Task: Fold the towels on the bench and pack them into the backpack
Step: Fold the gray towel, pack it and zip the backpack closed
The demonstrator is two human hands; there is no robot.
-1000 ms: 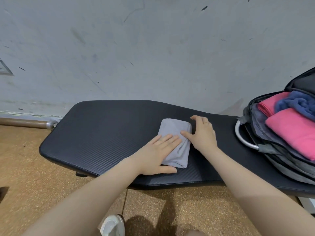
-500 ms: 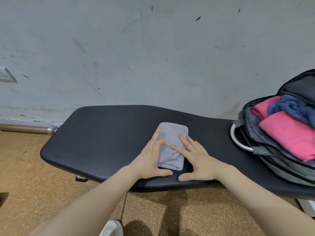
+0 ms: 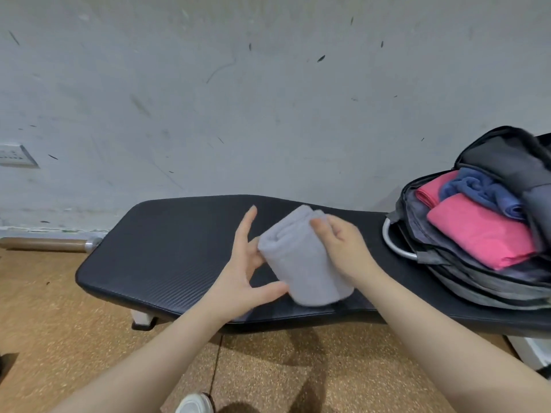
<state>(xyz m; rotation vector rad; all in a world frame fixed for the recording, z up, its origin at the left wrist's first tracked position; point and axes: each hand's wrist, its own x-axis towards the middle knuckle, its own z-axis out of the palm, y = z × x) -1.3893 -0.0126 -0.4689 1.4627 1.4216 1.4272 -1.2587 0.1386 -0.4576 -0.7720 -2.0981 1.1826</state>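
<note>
Grey towel [image 3: 304,257], folded into a thick bundle, is held between both hands above the bench [image 3: 167,251], over its middle; whether its lower end touches the pad cannot be told. Right hand [image 3: 343,248] grips the towel's right side, fingers curled over the top edge. Left hand [image 3: 241,269] is spread, fingers straight and fanned, thumb tip touching the towel's lower left corner, fingertips against its left side. The towel is slightly blurred.

Backpack [image 3: 465,263] lies open on the right end of the bench, well apart from the hands. Inside it: two pink towels [image 3: 480,234] and a blue towel [image 3: 483,192] lying partly between them. A white loop handle [image 3: 393,245] sticks out from the pack's left edge.

Bench stands against a scuffed grey wall [image 3: 268,99]; wall socket [image 3: 15,155] at far left. Brown speckled floor [image 3: 44,323] below, with a white shoe tip [image 3: 193,403] at the bottom edge
</note>
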